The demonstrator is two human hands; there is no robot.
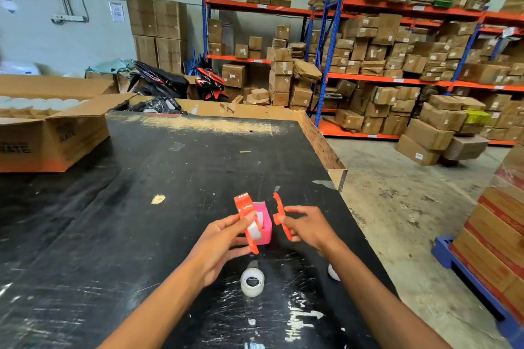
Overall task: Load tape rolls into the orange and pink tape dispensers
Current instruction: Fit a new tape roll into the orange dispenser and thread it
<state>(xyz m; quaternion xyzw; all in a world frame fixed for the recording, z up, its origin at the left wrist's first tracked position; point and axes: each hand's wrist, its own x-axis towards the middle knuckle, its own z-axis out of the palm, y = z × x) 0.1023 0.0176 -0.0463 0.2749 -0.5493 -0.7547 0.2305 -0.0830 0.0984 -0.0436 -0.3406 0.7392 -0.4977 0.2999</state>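
My left hand (224, 244) holds one half of the orange tape dispenser (246, 218) above the black table, with a clear tape roll (254, 231) seated in it under my thumb. My right hand (307, 228) pinches the other orange half, a flat cover piece (280, 215), a short gap to the right. The pink dispenser (265, 224) stands on the table just behind and between the two halves. A loose clear tape roll (252, 282) lies flat on the table below my hands. Another white roll (333, 272) is partly hidden under my right forearm.
The black table (170, 178) has a raised cardboard rim along its far and right edges. An open carton (54, 127) of white rolls sits at the left. Shelves of brown boxes (397, 65) fill the background, and stacked cartons on a blue pallet (499, 235) stand at the right.
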